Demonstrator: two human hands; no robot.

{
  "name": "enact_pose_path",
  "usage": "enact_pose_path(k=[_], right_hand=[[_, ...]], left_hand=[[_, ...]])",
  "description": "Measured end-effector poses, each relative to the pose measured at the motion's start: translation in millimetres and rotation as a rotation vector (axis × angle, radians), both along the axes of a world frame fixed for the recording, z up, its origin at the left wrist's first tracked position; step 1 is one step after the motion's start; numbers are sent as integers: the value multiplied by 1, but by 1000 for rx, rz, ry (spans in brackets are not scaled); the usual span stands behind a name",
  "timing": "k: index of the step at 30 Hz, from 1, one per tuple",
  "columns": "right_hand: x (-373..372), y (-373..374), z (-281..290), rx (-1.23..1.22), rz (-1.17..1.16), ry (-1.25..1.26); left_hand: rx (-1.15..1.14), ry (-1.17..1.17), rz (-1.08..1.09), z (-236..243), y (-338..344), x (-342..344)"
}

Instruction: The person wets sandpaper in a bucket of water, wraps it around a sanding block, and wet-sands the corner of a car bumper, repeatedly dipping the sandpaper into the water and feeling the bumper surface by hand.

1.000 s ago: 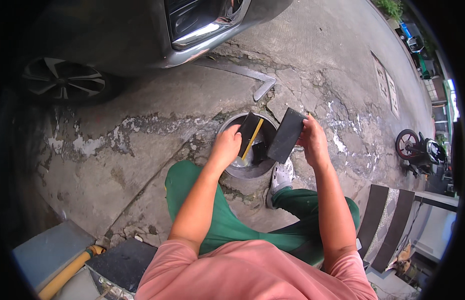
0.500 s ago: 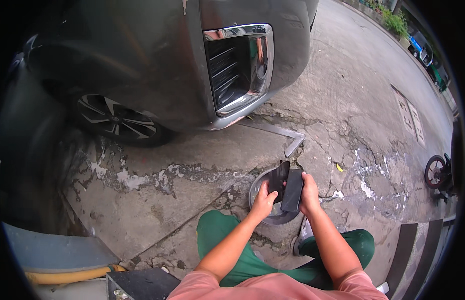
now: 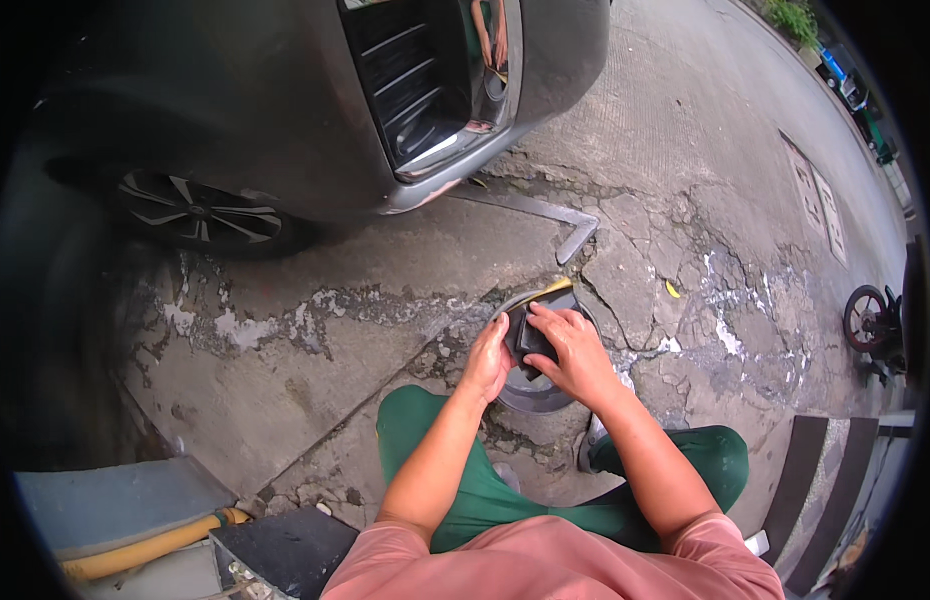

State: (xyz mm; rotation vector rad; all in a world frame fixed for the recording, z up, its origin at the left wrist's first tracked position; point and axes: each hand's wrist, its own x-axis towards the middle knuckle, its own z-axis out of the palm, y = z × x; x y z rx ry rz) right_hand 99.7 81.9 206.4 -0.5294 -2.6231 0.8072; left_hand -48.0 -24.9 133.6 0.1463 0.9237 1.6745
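"Talk me through it: where are your hands?"

"Both out front, low over the round metal basin, and both busy! My left hand grips the near-left side of a dark flat block, thumb up along its edge, the other fingers mostly hidden underneath."

"And the right?"

"My right hand is closed over the same block from the other side, fingers bent across the top, thumb lower down. Just beyond my fingers juts a dark sheet with a yellow edge; how it meets the block, I can't tell."

"What's around you?"

"Cracked concrete everywhere! My green trousers spread either side below the basin. Ahead and left looms a grey car. Beyond the basin lies a bent metal strip, and to its right, a little yellow leaf."
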Motion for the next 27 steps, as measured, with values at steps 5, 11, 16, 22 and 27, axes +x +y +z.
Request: enact_pose_path(k=[5, 11, 16, 22, 27], right_hand=[[6, 5, -16, -56, -309, 160], [11, -2, -17, 13, -359, 217], [17, -6, -21, -35, -334, 227], [17, -2, -22, -15, -316, 235], [14, -2, -24, -34, -307, 236]], left_hand=[[10, 55, -15, 6, 9, 0], [-52, 170, -43, -1, 12, 26], [-33, 196, -29, -7, 17, 41], [-47, 231, -70, -8, 18, 39], [-55, 273, -78, -8, 16, 34]])
